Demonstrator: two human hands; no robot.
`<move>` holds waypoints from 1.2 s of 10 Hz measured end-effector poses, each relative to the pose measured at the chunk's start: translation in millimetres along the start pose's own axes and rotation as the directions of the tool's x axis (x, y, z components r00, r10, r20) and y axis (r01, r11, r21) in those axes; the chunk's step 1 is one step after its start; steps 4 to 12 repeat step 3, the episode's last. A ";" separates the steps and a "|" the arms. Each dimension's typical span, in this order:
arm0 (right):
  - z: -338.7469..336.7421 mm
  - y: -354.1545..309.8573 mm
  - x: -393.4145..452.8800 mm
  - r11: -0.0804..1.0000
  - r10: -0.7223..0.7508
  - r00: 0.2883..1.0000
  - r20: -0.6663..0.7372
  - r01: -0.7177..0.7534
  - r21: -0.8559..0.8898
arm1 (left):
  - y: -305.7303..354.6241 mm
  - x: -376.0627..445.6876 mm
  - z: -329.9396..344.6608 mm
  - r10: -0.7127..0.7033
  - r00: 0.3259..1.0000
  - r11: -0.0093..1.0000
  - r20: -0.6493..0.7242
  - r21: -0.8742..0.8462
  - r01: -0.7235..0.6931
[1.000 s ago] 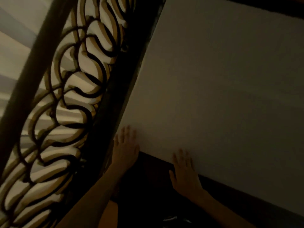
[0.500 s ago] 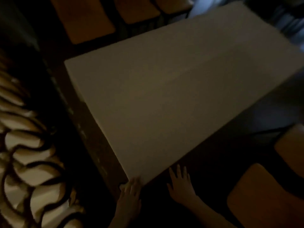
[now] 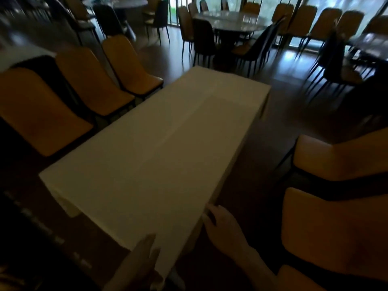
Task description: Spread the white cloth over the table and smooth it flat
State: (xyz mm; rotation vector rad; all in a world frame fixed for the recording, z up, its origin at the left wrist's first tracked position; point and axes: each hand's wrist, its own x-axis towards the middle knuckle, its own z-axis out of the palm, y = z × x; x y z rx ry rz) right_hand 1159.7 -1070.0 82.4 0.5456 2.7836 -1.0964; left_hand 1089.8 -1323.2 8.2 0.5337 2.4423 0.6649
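Observation:
The white cloth (image 3: 159, 156) lies over the long rectangular table and hides its top. It looks flat, with one faint crease running lengthwise, and it hangs down at the near left corner (image 3: 67, 206). My left hand (image 3: 144, 255) rests flat on the cloth's near corner with its fingers stretched out. My right hand (image 3: 222, 227) is just right of that corner, its fingertips touching the cloth's right edge. Neither hand visibly holds the fabric.
Three orange chairs (image 3: 94, 80) line the table's left side. Two more orange chairs (image 3: 336, 227) stand close on the right. Dark floor (image 3: 273, 127) runs along the right side. A round table (image 3: 228, 19) ringed by chairs stands at the back by the windows.
The view has swung up from the near corner to the whole table. My right hand has shifted from the near edge to the cloth's right edge; my left hand stays on the corner.

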 end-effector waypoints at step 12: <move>-62.5 -63.7 -9.2 0.974 -0.039 0.913 -0.407 0.126 0.188 | 67.1 -10.5 -91.9 0.148 0.987 0.978 -0.058 0.159 -0.138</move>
